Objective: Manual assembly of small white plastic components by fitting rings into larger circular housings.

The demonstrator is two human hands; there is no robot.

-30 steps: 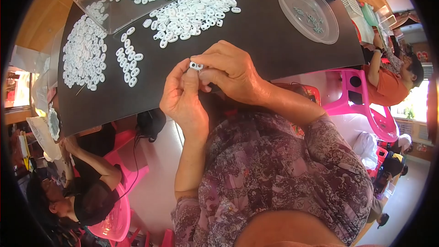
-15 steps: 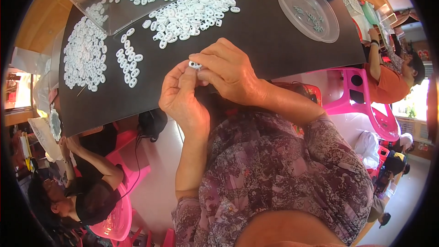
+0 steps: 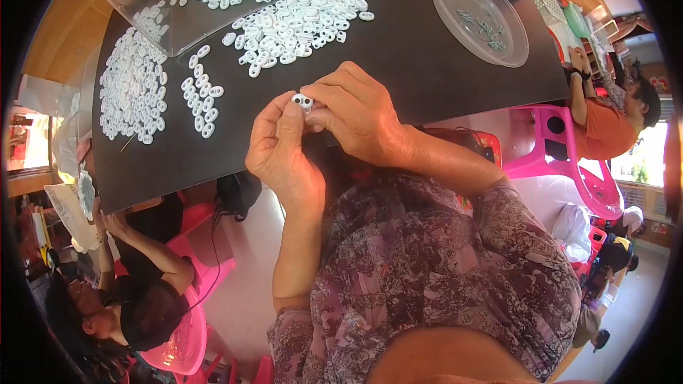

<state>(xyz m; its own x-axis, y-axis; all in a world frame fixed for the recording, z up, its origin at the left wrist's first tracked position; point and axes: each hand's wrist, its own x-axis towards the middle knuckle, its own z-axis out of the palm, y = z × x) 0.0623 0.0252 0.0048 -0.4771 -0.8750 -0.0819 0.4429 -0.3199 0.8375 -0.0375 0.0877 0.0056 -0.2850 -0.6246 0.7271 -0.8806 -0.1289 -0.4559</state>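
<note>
Between my two hands, over the near edge of the dark table (image 3: 398, 50), is a small white oval plastic piece with two dark holes (image 3: 302, 101). My left hand (image 3: 288, 149) pinches it with the thumb in front. My right hand (image 3: 356, 110) closes on its other side, fingers curled over. Whether a smaller part sits behind the piece is hidden by the fingers. Similar white pieces lie in a heap (image 3: 299, 25) beyond my hands, and a short double row of them (image 3: 201, 99) is set out to the left.
Another heap of white pieces (image 3: 131, 89) lies far left. A clear plastic box (image 3: 171, 48) stands at the back. At right, a round clear tray (image 3: 518, 53) holds small greenish parts (image 3: 489, 33). A pink chair (image 3: 558, 146) and co-workers in black (image 3: 149, 313) and orange (image 3: 605, 128) are nearby.
The white piece has turned slightly, so both its holes show more plainly. My hands have barely shifted. The co-worker in orange has moved their hands.
</note>
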